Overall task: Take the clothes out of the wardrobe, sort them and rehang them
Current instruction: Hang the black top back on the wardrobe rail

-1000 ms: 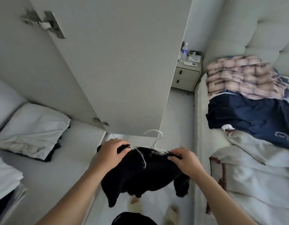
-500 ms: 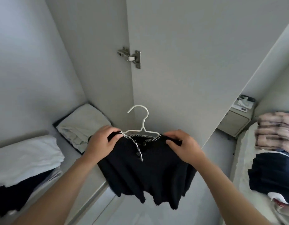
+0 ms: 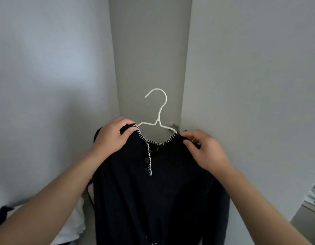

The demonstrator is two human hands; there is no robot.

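Note:
A black knit top (image 3: 163, 188) with white stitched neckline and dark buttons hangs on a white hanger (image 3: 157, 110), held up in front of me. My left hand (image 3: 112, 138) grips the top's left shoulder over the hanger arm. My right hand (image 3: 204, 149) grips the right shoulder the same way. The hanger's hook points up and left, free of any rail. The garment's lower part runs off the bottom of the view.
The open wardrobe door (image 3: 250, 85) fills the right side, with a hinge (image 3: 173, 127) just behind the hanger. The wardrobe's inner wall (image 3: 47, 76) is on the left. Folded white cloth (image 3: 71, 225) lies on the shelf below. A bedside cabinet (image 3: 310, 209) shows at far right.
I have lifted the top and hanger higher, and my view has tilted up toward the wardrobe corner. Both hands keep their hold on the shoulders; the garment now hangs straight down.

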